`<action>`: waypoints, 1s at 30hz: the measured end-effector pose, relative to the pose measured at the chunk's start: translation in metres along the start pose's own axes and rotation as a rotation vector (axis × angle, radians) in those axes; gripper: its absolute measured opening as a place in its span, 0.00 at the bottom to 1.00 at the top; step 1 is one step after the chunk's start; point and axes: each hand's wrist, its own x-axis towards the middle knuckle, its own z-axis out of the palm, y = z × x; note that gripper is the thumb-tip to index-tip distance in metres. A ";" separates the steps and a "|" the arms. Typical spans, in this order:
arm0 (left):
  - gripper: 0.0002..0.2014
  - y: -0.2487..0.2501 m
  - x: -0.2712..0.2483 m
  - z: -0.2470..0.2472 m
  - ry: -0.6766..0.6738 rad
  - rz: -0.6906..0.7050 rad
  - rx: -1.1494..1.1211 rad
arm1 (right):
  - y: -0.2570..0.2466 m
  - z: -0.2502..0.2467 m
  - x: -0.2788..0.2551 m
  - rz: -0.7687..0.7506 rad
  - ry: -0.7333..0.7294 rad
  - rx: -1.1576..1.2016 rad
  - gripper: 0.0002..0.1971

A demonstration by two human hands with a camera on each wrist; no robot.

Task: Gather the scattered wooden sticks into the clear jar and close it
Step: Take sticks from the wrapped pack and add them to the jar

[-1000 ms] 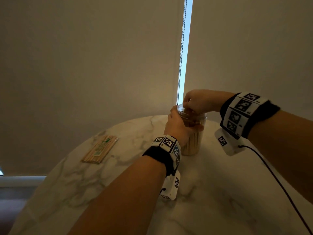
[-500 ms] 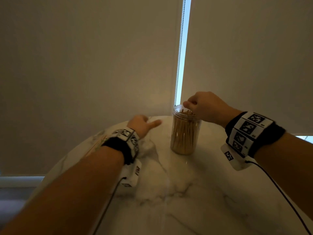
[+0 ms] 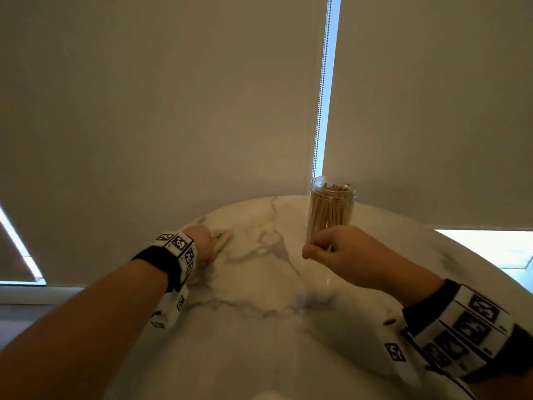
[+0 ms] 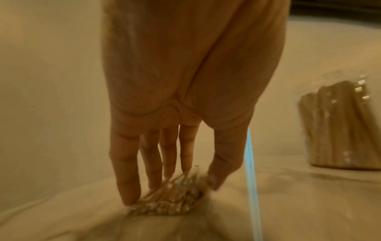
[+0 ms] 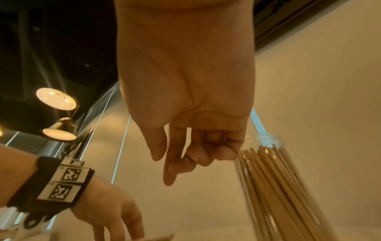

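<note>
The clear jar stands open at the far side of the round marble table, packed with upright wooden sticks. No lid shows in any view. My right hand hovers in front of the jar's lower half with curled fingers, and a thin stick seems to poke out of it. To the left, a flat clear packet of sticks lies on the table. My left hand reaches down onto this packet, fingers on one side and thumb on the other. That view is blurred.
Closed roller blinds hang right behind the table, with a bead chain in the gap above the jar. The table's curved edge runs close behind the jar and the packet. Both wrists wear black bands with white marker tags.
My left hand let go of the jar and travelled left to the packet of sticks. My right hand came off the jar's mouth and dropped in front of it. The view turned left.
</note>
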 end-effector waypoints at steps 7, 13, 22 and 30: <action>0.12 0.033 -0.055 -0.010 0.133 0.357 -0.458 | -0.009 0.000 -0.004 -0.093 0.083 0.161 0.14; 0.13 0.064 -0.093 -0.050 0.180 0.618 -0.708 | -0.001 -0.023 0.003 -0.049 0.168 0.365 0.17; 0.26 0.114 -0.106 -0.071 -0.030 0.739 -1.832 | -0.008 -0.048 -0.006 0.019 0.357 1.071 0.10; 0.15 0.146 -0.092 -0.063 -0.003 0.623 -1.955 | -0.010 -0.036 0.005 -0.023 0.531 0.678 0.03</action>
